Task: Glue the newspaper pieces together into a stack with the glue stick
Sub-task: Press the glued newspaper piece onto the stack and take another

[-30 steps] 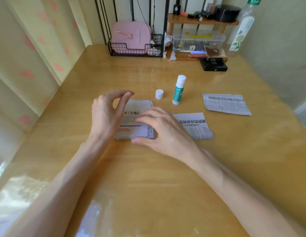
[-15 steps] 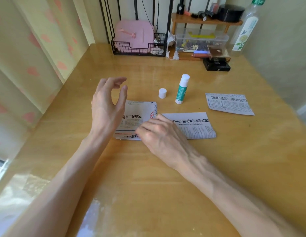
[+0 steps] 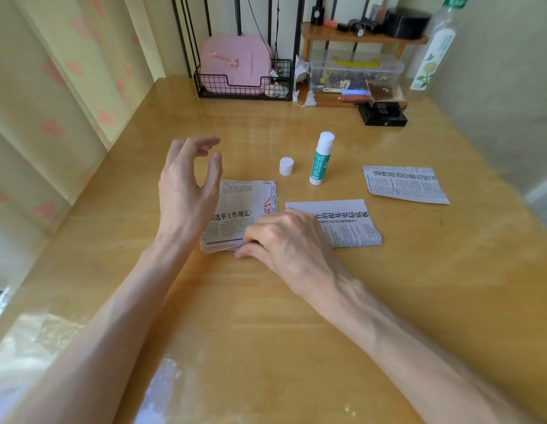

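A small stack of newspaper pieces (image 3: 235, 209) lies on the wooden table (image 3: 266, 316). My right hand (image 3: 287, 240) sits at the stack's near right corner, its curled fingers on top and its thumb along the front edge, pinching it. My left hand (image 3: 186, 191) hovers above the stack's left side with its fingers loosely spread, holding nothing. The glue stick (image 3: 320, 160) stands upright and uncapped behind the stack, with its white cap (image 3: 286, 166) beside it. A loose newspaper piece (image 3: 345, 224) lies just right of my right hand, and another piece (image 3: 403, 185) lies further right.
A black wire basket (image 3: 244, 87) with a pink case stands at the table's back. Next to it are a clear plastic box (image 3: 354, 71) under a small wooden shelf, a black box (image 3: 383, 116) and a tall bottle (image 3: 434, 50). A curtain hangs on the left.
My left hand has lifted off the stack and opened above its left side. My right hand slid from flat on the stack's top to its near right corner and curled.
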